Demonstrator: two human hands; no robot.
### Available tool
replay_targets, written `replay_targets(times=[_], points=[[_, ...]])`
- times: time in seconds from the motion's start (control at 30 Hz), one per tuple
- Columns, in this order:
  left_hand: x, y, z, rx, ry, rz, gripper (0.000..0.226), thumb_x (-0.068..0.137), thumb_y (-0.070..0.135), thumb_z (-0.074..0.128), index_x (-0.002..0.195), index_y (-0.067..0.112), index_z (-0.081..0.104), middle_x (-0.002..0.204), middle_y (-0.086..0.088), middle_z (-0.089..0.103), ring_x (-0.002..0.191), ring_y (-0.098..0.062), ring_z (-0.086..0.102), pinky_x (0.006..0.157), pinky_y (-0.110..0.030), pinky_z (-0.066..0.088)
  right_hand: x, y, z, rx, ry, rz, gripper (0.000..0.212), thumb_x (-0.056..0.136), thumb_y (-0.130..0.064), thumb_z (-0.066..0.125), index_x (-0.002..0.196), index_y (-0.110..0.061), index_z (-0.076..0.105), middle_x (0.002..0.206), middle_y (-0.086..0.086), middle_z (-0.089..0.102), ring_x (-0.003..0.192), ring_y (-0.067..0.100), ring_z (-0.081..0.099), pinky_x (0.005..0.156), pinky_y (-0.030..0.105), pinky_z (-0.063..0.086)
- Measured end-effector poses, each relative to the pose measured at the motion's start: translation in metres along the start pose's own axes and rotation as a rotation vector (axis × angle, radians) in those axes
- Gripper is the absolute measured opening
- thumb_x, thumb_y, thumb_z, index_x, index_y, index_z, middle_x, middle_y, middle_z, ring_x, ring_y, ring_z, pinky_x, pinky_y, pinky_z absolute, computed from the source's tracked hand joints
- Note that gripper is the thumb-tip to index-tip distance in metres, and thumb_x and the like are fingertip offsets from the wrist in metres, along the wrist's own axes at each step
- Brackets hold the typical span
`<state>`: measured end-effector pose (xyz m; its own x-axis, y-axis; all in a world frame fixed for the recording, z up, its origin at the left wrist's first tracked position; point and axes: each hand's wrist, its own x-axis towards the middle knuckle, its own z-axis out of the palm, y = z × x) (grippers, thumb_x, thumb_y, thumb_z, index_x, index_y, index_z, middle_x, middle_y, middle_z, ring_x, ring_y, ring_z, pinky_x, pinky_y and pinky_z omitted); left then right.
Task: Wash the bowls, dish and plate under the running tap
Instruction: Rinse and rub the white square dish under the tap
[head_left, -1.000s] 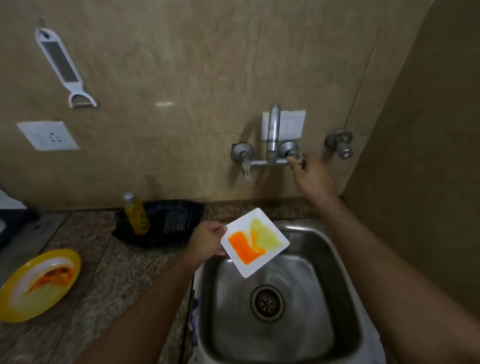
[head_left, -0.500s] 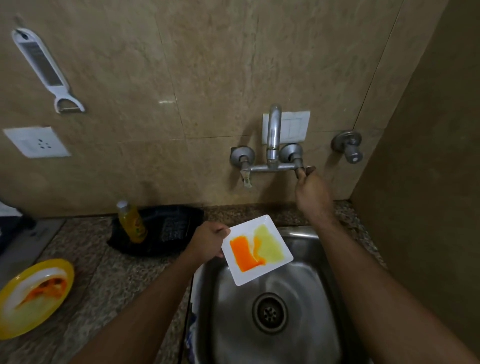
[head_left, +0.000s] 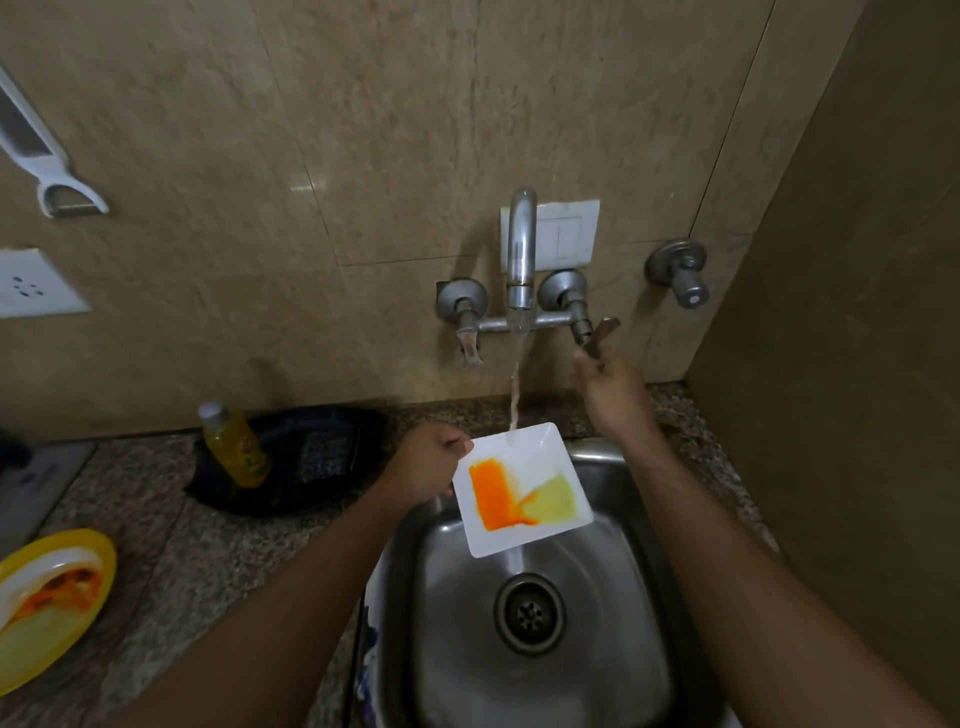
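Note:
My left hand grips the left edge of a white square dish smeared with orange and pale yellow, tilted over the steel sink. A thin stream of water falls from the tap spout onto the dish's far edge and runs off its lower rim. My right hand holds the right tap handle. A yellow plate with orange smears lies on the counter at far left.
A small yellow bottle stands in a black tray behind the sink's left side. A peeler hangs on the tiled wall above a socket. A second valve sticks out near the right side wall.
Water now runs from the spout; earlier it was dry. The right tap handle has been turned downward under my right hand. My left hand has brought the dish under the stream.

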<state>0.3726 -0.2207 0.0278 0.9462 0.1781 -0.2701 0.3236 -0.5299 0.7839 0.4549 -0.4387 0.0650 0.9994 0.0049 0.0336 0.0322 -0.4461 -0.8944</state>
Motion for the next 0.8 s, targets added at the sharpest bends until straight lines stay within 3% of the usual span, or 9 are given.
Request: replay_targets(times=[0.1, 0.17, 0.3, 0.4, 0.47, 0.53, 0.67, 0.73, 0.8], points=[[0.011, 0.009, 0.001, 0.046, -0.030, 0.035, 0.016, 0.098, 0.018, 0.057, 0.089, 0.013, 0.070, 0.090, -0.012, 0.071, 0.084, -0.027, 0.069, 0.071, -0.044, 0.062, -0.012, 0.033, 0.005, -0.003, -0.247, 0.087, 0.023, 0.096, -0.028, 0.061, 0.076, -0.021, 0.071, 0.076, -0.008, 0.068, 0.077, 0.013, 0.062, 0.075, 0.029, 0.044], [0.018, 0.017, 0.003, 0.072, -0.058, 0.054, 0.018, 0.097, 0.016, 0.058, 0.091, 0.007, 0.072, 0.091, -0.015, 0.071, 0.085, -0.030, 0.068, 0.074, -0.045, 0.060, -0.017, 0.050, 0.008, -0.007, -0.361, 0.110, 0.020, 0.094, -0.016, 0.064, 0.077, -0.023, 0.073, 0.076, -0.007, 0.072, 0.073, 0.011, 0.064, 0.069, 0.025, 0.047], [0.032, 0.020, 0.009, 0.073, -0.079, 0.093, 0.016, 0.095, 0.020, 0.061, 0.091, 0.010, 0.073, 0.093, -0.011, 0.072, 0.092, -0.029, 0.067, 0.089, -0.045, 0.055, -0.020, 0.062, 0.004, -0.068, -0.249, 0.122, 0.016, 0.094, -0.007, 0.059, 0.086, -0.012, 0.072, 0.077, 0.005, 0.069, 0.063, 0.010, 0.058, 0.051, 0.016, 0.048], [0.033, 0.017, 0.018, -0.049, -0.029, 0.090, 0.020, 0.097, 0.023, 0.060, 0.093, 0.007, 0.072, 0.094, -0.012, 0.073, 0.089, -0.025, 0.067, 0.086, -0.037, 0.052, -0.016, 0.074, 0.005, -0.124, -0.161, 0.095, 0.020, 0.090, -0.005, 0.063, 0.078, -0.020, 0.071, 0.081, 0.002, 0.071, 0.076, 0.015, 0.064, 0.072, 0.028, 0.051], [0.029, 0.013, 0.025, -0.141, -0.014, 0.049, 0.032, 0.099, 0.028, 0.057, 0.091, 0.000, 0.069, 0.090, -0.020, 0.071, 0.082, -0.024, 0.063, 0.076, -0.033, 0.047, -0.016, 0.080, 0.004, -0.109, -0.079, 0.126, 0.016, 0.090, -0.004, 0.063, 0.087, -0.014, 0.075, 0.092, 0.007, 0.074, 0.090, 0.023, 0.066, 0.081, 0.031, 0.049], [0.022, 0.008, 0.031, -0.224, -0.023, -0.026, 0.038, 0.100, 0.033, 0.053, 0.088, 0.001, 0.069, 0.091, -0.022, 0.071, 0.084, -0.028, 0.064, 0.079, -0.035, 0.048, -0.021, 0.081, 0.002, -0.107, -0.005, 0.155, 0.015, 0.092, -0.005, 0.061, 0.097, -0.006, 0.076, 0.098, 0.008, 0.074, 0.094, 0.024, 0.065, 0.081, 0.028, 0.046], [0.013, 0.003, 0.040, -0.344, -0.051, -0.120, 0.027, 0.102, 0.029, 0.051, 0.083, 0.019, 0.067, 0.089, -0.005, 0.069, 0.090, -0.027, 0.066, 0.093, -0.047, 0.051, -0.029, 0.094, 0.006, -0.060, 0.056, 0.190, 0.016, 0.092, -0.005, 0.060, 0.098, -0.006, 0.076, 0.096, 0.006, 0.072, 0.090, 0.019, 0.063, 0.075, 0.024, 0.041], [0.012, 0.005, 0.041, -0.419, -0.073, -0.137, 0.026, 0.103, 0.026, 0.050, 0.085, 0.019, 0.068, 0.089, -0.008, 0.070, 0.087, -0.026, 0.067, 0.090, -0.050, 0.054, -0.031, 0.101, 0.009, -0.031, 0.052, 0.210, 0.018, 0.092, -0.006, 0.059, 0.096, -0.009, 0.077, 0.098, 0.006, 0.074, 0.091, 0.021, 0.066, 0.081, 0.031, 0.051], [0.015, 0.007, 0.040, -0.396, -0.076, -0.102, 0.027, 0.103, 0.026, 0.049, 0.092, 0.014, 0.070, 0.096, -0.016, 0.073, 0.087, -0.029, 0.068, 0.087, -0.045, 0.054, -0.033, 0.106, 0.011, 0.047, 0.006, 0.261, 0.019, 0.092, -0.004, 0.057, 0.094, -0.009, 0.076, 0.094, 0.009, 0.074, 0.083, 0.020, 0.068, 0.073, 0.034, 0.057]])
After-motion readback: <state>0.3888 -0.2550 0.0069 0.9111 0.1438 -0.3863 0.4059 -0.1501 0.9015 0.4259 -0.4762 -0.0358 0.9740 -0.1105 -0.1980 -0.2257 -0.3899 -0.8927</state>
